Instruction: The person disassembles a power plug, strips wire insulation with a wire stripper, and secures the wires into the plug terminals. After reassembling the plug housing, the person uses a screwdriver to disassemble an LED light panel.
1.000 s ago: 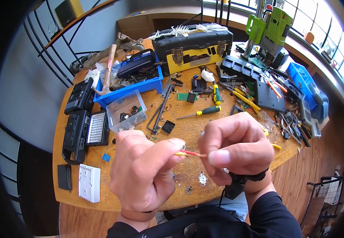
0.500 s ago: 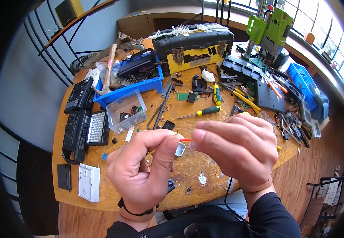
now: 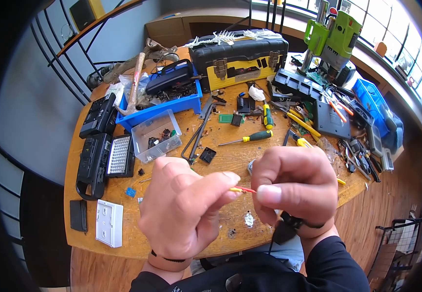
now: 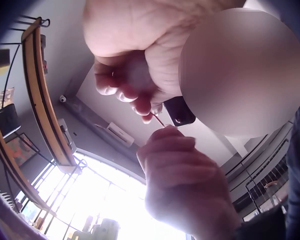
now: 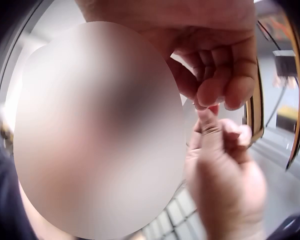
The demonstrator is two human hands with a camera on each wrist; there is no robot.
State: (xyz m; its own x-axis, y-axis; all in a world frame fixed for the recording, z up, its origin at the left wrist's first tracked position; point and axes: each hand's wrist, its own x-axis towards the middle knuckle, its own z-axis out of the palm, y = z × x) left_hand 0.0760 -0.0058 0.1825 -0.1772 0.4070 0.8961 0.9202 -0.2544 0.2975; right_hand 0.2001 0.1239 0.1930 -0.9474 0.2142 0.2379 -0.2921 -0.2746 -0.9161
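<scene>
Above the front of the table, my left hand [image 3: 184,209] pinches a red wire [image 3: 246,189] and a yellow wire [image 3: 234,189] between thumb and forefinger. Thumb and forefinger of my right hand [image 3: 298,182] pinch the far end of the red wire, hiding its tip. Only a short stretch of wire shows between the two hands. In the left wrist view a thin length of wire [image 4: 158,119] spans the fingertips of both hands. A speck of red wire [image 5: 214,109] appears between the fingertips in the right wrist view.
Beyond the hands lie a green-and-yellow screwdriver [image 3: 257,136], hex keys [image 3: 196,141] and a clear plastic box [image 3: 147,152]. A blue bin [image 3: 172,108] with a hammer [image 3: 136,82] and a black-and-yellow toolbox [image 3: 240,58] stand behind. Pliers and a green drill press [image 3: 337,41] are at right.
A second ago bare copper showed at the right fingertips; now they cover it. Half a second ago the right fingers were straighter and the hands turned differently; both have since rotated back, pinching the wire.
</scene>
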